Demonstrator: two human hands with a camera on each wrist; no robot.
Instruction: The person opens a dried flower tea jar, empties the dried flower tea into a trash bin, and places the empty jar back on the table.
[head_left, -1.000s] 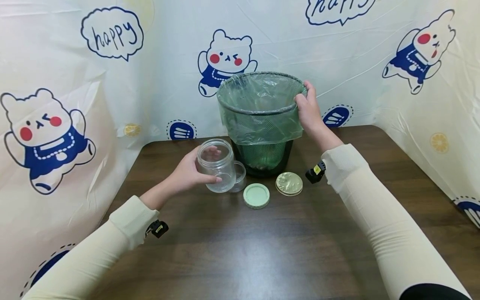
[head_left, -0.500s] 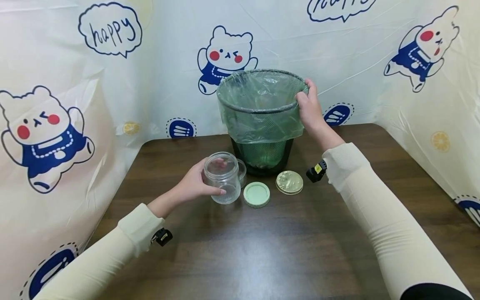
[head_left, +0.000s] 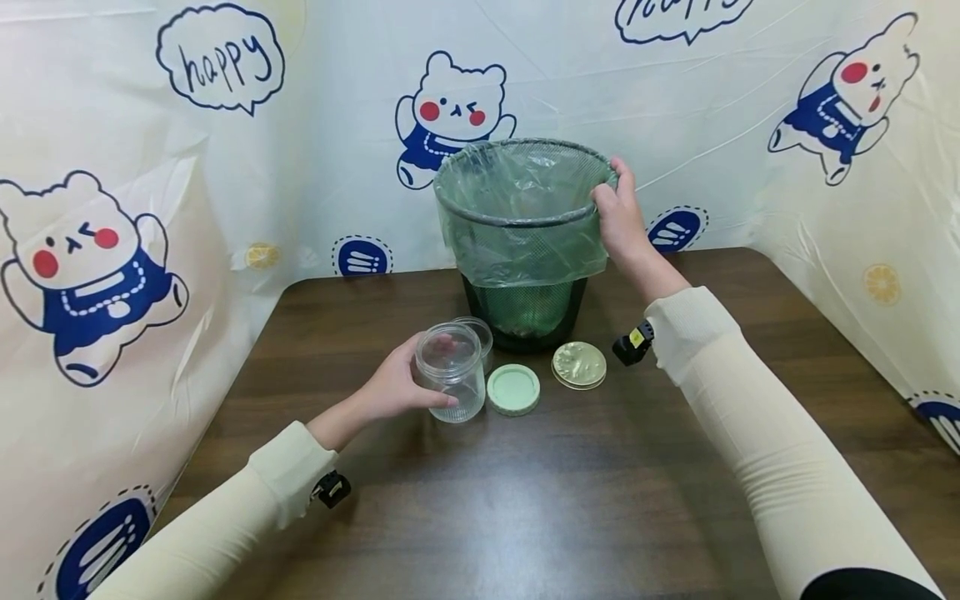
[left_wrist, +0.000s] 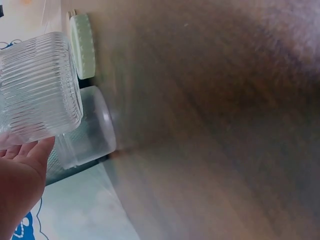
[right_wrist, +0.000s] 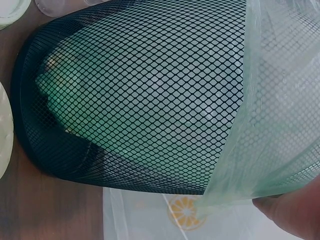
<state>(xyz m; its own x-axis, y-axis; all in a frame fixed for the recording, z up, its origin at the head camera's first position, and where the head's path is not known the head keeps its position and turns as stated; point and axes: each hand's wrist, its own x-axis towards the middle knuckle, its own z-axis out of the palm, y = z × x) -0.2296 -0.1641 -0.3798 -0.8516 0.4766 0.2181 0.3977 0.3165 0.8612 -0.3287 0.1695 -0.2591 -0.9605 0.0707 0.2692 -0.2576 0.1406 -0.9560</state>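
My left hand (head_left: 393, 385) holds a clear ribbed jar (head_left: 459, 392), thumb along its near side and fingers on the far side. The jar is upright and lidless, and in the left wrist view its base (left_wrist: 75, 95) appears a little above the tabletop. A second clear jar (left_wrist: 92, 130) stands right behind it, mostly hidden in the head view. My right hand (head_left: 621, 215) grips the right rim of a black mesh wastebasket (head_left: 525, 312), lined with a green plastic bag (head_left: 525, 254). The wastebasket stands upright on the table.
A pale green lid (head_left: 513, 389) lies just right of the held jar. Gold-coloured round lids (head_left: 579, 364), apparently stacked, lie in front of the wastebasket. The brown wooden table (head_left: 525, 517) ends at a printed curtain (head_left: 330, 167) behind and on both sides.
My left hand has brought the jar down and toward me, slightly to the right, away from the wastebasket. My right hand has stayed on the rim.
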